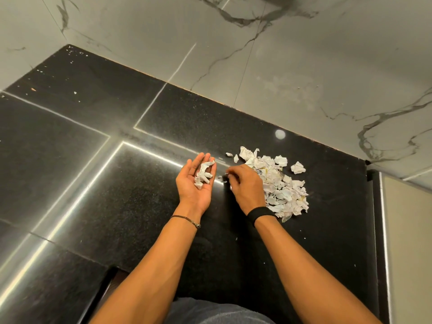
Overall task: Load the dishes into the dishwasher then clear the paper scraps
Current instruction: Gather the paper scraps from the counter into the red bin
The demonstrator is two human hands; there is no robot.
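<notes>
Loosely crumpled white paper scraps (285, 192) heap beside the right hand (245, 185), which pinches one; the flat left hand (190, 184) cradles more

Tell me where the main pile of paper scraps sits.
The pile of paper scraps lies right of centre in the head view, on the black counter, just right of the right hand and near the marble wall.

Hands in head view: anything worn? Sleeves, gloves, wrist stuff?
No sleeves or gloves; both forearms are bare. At its wrist the left hand has a thin dark cord bracelet with a small metal bead; the right hand has a wide black band. No rings visible.
</notes>
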